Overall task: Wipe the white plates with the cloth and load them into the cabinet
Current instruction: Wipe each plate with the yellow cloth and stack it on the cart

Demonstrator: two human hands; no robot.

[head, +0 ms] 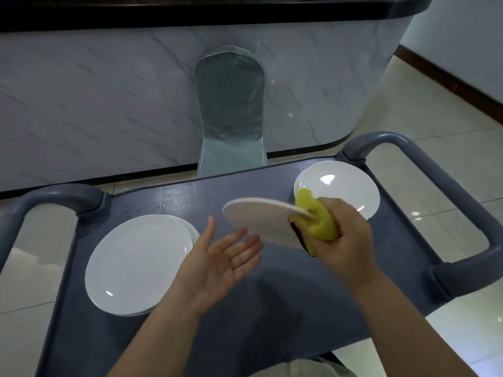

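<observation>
Right grip (pixel 345 238) clenching yellow cloth (pixel 321 227) and one white plate (pixel 258 219), left grip (pixel 226 257) released, one plate stack (pixel 138 265), one lone plate (pixel 340 186)

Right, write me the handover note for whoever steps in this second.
Left hand: open, palm up, by the raised plate.
Right hand: grips the yellow cloth folded over that plate's edge.
Stack of plates on the left of the cart; single plate at its far right.
Done: none visibly loaded; no cabinet in view.
Left: finish wiping, load all.
</observation>
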